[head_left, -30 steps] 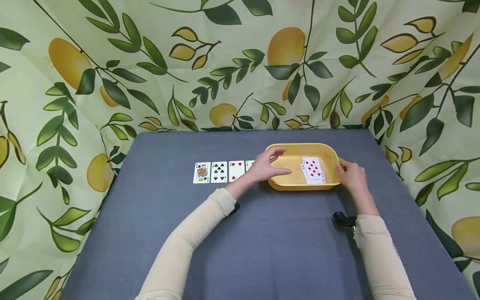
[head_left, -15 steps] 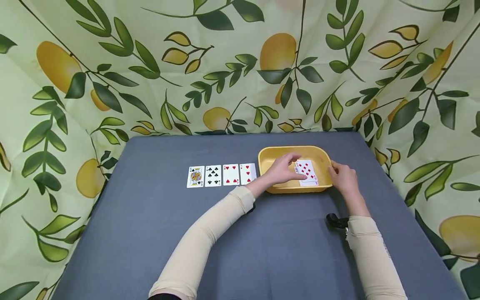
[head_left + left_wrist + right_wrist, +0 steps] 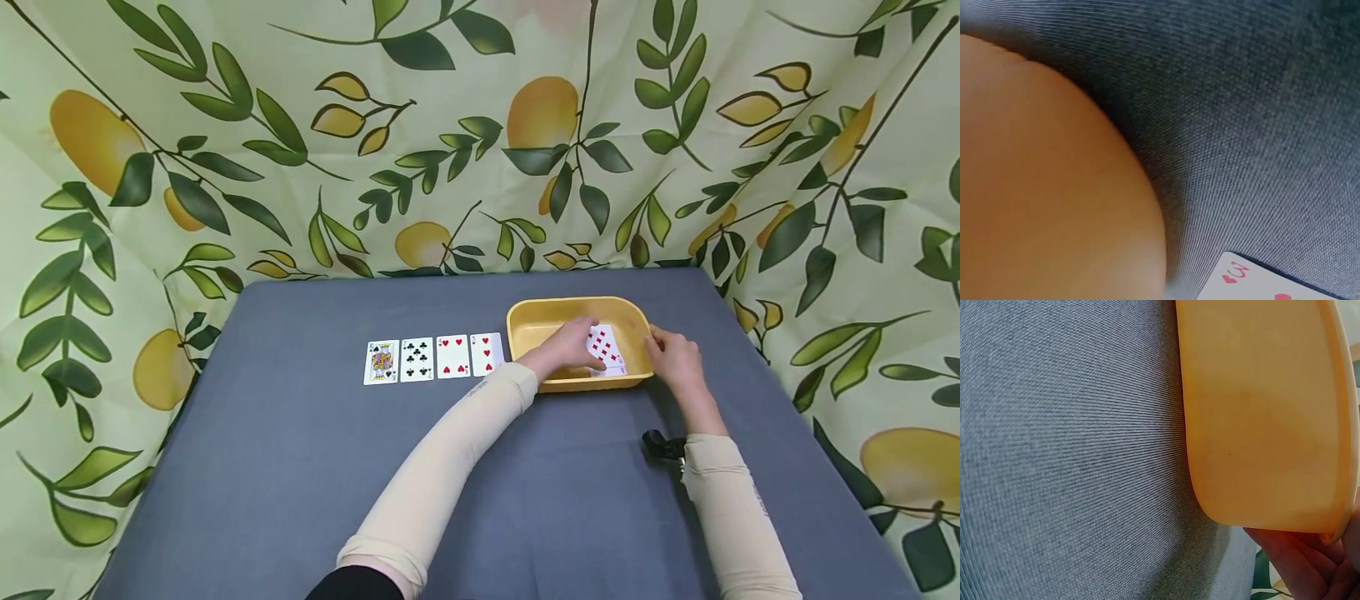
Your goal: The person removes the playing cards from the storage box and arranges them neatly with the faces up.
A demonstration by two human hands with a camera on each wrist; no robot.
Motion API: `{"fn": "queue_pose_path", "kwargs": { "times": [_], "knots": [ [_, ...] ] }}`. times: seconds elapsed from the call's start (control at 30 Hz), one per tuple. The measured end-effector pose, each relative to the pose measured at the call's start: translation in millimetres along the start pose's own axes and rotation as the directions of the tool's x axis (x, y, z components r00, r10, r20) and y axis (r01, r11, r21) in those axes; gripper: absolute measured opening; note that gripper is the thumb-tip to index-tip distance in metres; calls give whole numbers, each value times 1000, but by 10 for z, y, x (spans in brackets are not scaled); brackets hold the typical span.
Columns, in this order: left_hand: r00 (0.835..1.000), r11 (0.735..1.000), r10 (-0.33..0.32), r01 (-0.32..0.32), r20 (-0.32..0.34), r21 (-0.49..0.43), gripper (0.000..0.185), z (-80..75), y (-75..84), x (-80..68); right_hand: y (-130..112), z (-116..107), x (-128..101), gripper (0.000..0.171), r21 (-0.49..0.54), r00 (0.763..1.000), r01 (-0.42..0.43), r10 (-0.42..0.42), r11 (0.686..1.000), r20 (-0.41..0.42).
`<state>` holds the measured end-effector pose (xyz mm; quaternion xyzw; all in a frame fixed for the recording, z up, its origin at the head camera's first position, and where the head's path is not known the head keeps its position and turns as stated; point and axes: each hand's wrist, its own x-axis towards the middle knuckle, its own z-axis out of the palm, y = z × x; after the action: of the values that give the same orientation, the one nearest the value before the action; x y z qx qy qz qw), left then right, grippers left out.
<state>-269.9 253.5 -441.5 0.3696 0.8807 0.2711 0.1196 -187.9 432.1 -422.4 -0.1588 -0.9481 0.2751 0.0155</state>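
A yellow plastic tray [image 3: 536, 313] holds a small overlapping stack of playing cards [image 3: 604, 347], a diamond card face up on top. My left hand [image 3: 564, 347] reaches into the tray. Its fingers and thumb are spread apart at the stack's left edge, covering part of it. At the tray's right end, my right hand [image 3: 677, 360] grips the rim; in the right wrist view the fingers [image 3: 1291, 562] lie under the tray's rounded end [image 3: 1266, 425]. Skin of the left hand [image 3: 1054, 175] fills much of the left wrist view and hides its fingertips.
Left of the tray, a row of face-up cards lies on the grey cloth [image 3: 315, 450]: king of spades [image 3: 382, 363], a clubs card [image 3: 417, 360], four of hearts [image 3: 453, 357] and three of hearts [image 3: 486, 355]. Behind the table hangs a leaf-patterned curtain [image 3: 450, 200].
My left hand has moved right and down into the tray, from its left side to the card stack, uncovering the three of hearts. The right hand keeps its hold on the rim.
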Motion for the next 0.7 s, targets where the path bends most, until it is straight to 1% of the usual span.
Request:
{"fn": "queue_pose_path", "kwargs": {
  "times": [0.13,0.23,0.53,0.7],
  "knots": [
    [999,998,-28,27,16,50,81,49,-40,8,-10,34,2,48,0,1000,1,-1,1000,-10],
    [999,997,-44,43,17,66,79,73,-55,11,-9,47,-1,48,5,1000,-1,1,1000,-22],
    [997,996,-67,66,22,53,77,121,-79,46,-2,38,-7,49,16,1000,-8,9,1000,-24],
    [997,997,-71,71,10,39,78,124,-84,53,-7,26,-14,48,10,1000,-3,3,1000,-24]
  ]
}}
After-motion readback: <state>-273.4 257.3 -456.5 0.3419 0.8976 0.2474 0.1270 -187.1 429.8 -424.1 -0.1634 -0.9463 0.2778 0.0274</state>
